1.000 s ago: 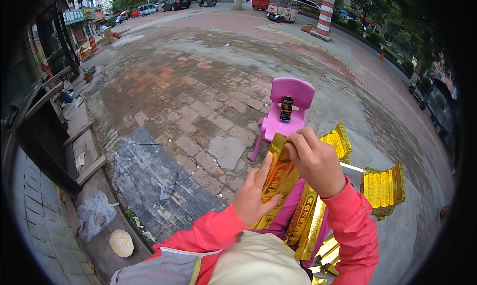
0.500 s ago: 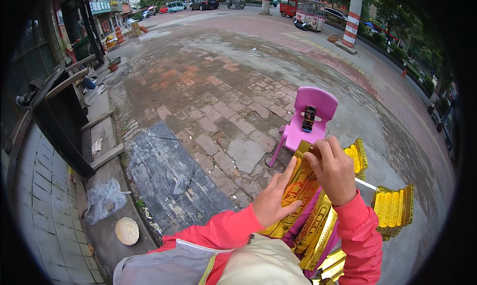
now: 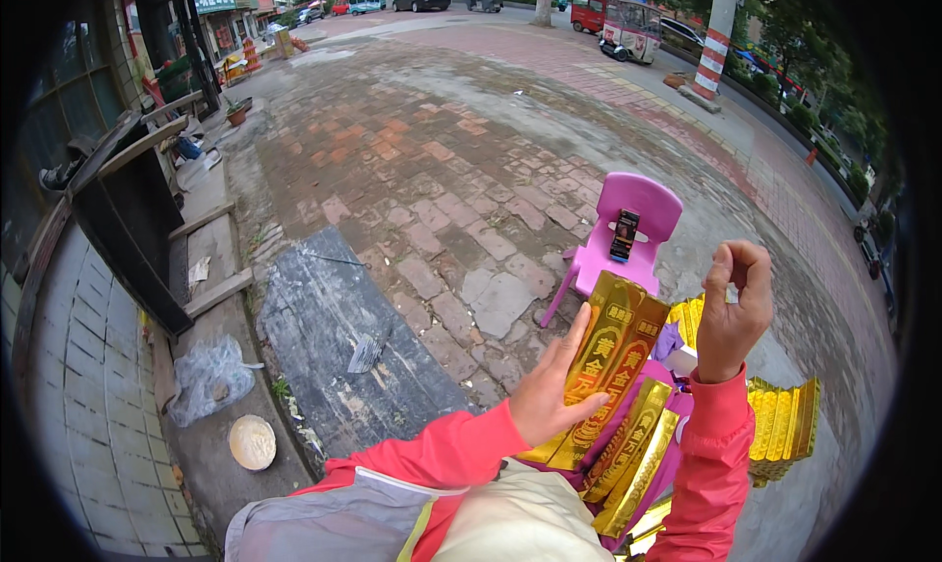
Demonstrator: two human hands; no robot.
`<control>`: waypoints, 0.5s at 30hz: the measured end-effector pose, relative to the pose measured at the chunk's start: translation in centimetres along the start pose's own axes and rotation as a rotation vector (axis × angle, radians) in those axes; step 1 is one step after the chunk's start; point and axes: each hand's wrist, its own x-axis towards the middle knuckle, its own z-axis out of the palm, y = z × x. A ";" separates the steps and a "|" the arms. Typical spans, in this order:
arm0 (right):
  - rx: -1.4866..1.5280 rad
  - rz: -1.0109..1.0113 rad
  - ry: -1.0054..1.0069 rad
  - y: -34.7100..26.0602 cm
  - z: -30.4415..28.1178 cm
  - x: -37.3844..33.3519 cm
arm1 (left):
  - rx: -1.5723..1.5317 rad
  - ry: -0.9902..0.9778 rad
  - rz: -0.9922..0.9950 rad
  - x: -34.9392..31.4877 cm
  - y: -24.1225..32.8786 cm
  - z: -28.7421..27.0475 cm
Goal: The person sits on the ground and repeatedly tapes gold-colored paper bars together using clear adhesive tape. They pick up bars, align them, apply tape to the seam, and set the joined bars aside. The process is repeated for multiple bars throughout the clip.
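Note:
My left hand [image 3: 549, 390] lies flat along the left edge of a long sheet of gold joss paper [image 3: 610, 351] with red print, its fingers stretched and its thumb across the paper. To the right, my right hand [image 3: 736, 312] is raised off the paper, fingers curled and thumb pressed to them; nothing shows in it. Narrow folded gold strips [image 3: 633, 454] lie beside the sheet on a purple surface [image 3: 589, 456]. A stack of folded gold paper [image 3: 782, 430] stands right of my right forearm, and more gold paper [image 3: 687, 317] is partly hidden behind my right hand.
Ahead stands a pink plastic chair [image 3: 638, 214] with a phone [image 3: 624, 235] propped on it. A dark worn board [image 3: 343, 336] lies on the left. Beyond it are a clear plastic bag [image 3: 211, 378] and a round bowl of pale contents [image 3: 252, 442]. A striped pole [image 3: 714, 57] rises at the far right.
My right hand has left the top of the joss paper and moved right, its fingers still curled. The sheet now shows wider, with two printed panels. My left hand has stayed on it.

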 end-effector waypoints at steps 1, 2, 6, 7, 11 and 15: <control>0.048 0.057 -0.027 0.1 0.1 0.2 | -0.014 -0.010 0.015 0.0 0.0 0.2; 0.107 0.127 -0.053 0.2 0.2 0.3 | -0.026 -0.020 0.027 0.0 -0.1 0.5; -0.180 -0.161 -0.404 1.0 1.3 -0.4 | -0.081 -0.059 0.005 -0.2 -0.3 1.3; -0.137 0.014 -0.557 1.2 0.7 -0.7 | -0.102 -0.037 0.018 -0.2 -0.5 1.3; 0.357 0.614 -0.400 1.5 -2.4 -3.2 | -0.258 0.022 0.020 0.3 -0.9 1.3; 0.755 0.903 -0.600 -0.9 -3.9 -8.7 | -0.503 0.039 0.024 1.4 -0.8 1.6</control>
